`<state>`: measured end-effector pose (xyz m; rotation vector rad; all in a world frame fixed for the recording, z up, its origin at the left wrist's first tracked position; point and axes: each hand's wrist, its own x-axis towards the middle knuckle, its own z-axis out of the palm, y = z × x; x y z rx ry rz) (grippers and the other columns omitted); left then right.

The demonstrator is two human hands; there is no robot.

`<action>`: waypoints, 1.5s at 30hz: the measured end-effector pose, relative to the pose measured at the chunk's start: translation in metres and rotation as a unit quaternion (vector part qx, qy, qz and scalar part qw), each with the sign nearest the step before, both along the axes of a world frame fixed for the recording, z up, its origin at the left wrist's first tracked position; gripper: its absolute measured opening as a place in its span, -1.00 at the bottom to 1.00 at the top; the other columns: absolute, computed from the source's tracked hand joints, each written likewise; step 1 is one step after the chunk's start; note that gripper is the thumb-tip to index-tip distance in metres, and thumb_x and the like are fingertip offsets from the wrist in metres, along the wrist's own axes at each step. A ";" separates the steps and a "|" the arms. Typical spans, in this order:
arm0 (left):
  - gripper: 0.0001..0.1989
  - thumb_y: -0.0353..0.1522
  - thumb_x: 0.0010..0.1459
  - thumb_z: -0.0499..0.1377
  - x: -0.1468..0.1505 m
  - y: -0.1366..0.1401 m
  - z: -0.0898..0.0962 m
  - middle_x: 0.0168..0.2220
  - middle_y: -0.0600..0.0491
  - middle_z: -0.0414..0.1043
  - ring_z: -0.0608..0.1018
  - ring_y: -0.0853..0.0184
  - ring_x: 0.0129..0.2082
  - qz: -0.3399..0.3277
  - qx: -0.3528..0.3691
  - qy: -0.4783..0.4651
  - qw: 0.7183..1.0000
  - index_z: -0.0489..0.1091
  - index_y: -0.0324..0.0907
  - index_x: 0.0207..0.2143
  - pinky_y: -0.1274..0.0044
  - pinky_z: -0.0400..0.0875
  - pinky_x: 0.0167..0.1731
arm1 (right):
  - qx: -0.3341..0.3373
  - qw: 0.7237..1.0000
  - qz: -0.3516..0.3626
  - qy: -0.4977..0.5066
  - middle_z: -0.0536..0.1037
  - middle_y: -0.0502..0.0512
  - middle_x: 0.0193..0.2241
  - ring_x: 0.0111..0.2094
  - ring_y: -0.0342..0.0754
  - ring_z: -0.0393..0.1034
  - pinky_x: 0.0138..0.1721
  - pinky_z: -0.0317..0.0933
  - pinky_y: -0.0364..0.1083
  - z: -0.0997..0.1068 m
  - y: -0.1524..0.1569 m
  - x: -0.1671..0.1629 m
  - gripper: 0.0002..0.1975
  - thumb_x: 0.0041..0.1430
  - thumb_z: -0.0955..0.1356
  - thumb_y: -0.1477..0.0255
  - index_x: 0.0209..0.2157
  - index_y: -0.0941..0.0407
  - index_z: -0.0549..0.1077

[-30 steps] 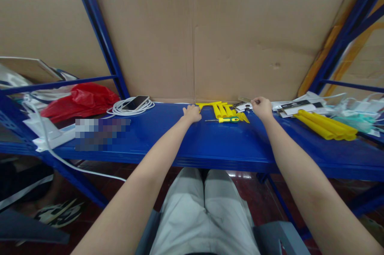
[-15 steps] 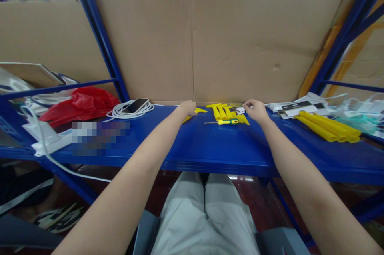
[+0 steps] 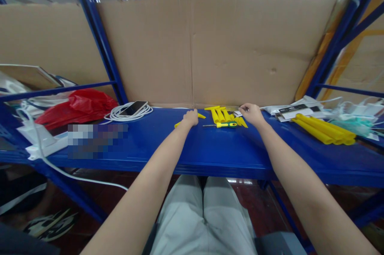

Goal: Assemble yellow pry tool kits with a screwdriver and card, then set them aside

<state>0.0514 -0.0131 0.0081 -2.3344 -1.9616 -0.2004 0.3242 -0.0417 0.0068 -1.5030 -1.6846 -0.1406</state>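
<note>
My left hand [image 3: 191, 117] is closed over a yellow plastic piece [image 3: 177, 125], whose two ends stick out on either side of the fingers. To the right, my right hand [image 3: 253, 114] has its thumb and fingers pinched together beside a small white packet [image 3: 238, 113]; what the fingertips hold is too small to make out. Between the hands lie several yellow T-shaped plastic pieces [image 3: 216, 115] in a row, with smaller yellow pieces [image 3: 241, 121] by them. In front of these rests a screwdriver [image 3: 226, 125] with a yellow and green handle, its shaft pointing left.
Yellow tubes [image 3: 325, 129] lie on the blue shelf [image 3: 216, 149] at right, near flat packets [image 3: 295, 110]. Left are a coiled white cable [image 3: 120, 117] with a phone [image 3: 135, 107] on it and a red bag [image 3: 79, 107]. A cardboard panel [image 3: 246, 51] stands behind.
My left hand has shifted slightly nearer to me, turning the yellow piece so that its left end shows farther left. My right hand's fingertips remain pinched near the white packet. The view has shifted a little.
</note>
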 end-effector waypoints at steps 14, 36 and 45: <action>-0.47 -0.54 0.19 -0.02 0.004 -0.021 -0.005 0.11 -0.15 0.23 0.45 0.15 0.05 -0.070 0.098 0.005 0.993 0.24 -0.10 0.20 0.39 0.35 0.00 | 0.005 0.998 0.017 0.061 0.59 0.15 -0.45 -0.39 -0.02 0.44 -0.29 0.25 -0.09 0.002 -0.003 -0.012 -0.84 0.02 0.33 0.42 -0.47 0.17 0.54; -0.44 -0.54 0.25 -0.11 0.032 -0.041 -0.003 0.07 -0.15 0.28 0.43 0.18 0.04 -0.215 0.135 0.001 0.967 0.14 -0.08 0.28 0.39 0.36 0.00 | -0.060 0.928 0.111 0.350 0.58 0.10 -0.54 -0.49 -0.12 0.42 -0.43 0.28 -0.16 0.003 -0.006 -0.054 -0.85 -0.04 0.43 0.38 -0.46 0.19 0.58; -0.49 -0.49 0.28 -0.10 0.030 -0.039 -0.003 0.04 -0.13 0.28 0.43 0.19 0.01 -0.211 0.139 -0.006 0.968 0.16 -0.07 0.26 0.42 0.37 -0.01 | -0.083 0.950 0.088 0.288 0.48 0.02 -0.69 -0.59 -0.13 0.31 -0.58 0.16 -0.18 -0.004 -0.004 -0.057 -0.82 -0.09 0.45 0.35 -0.54 0.20 0.62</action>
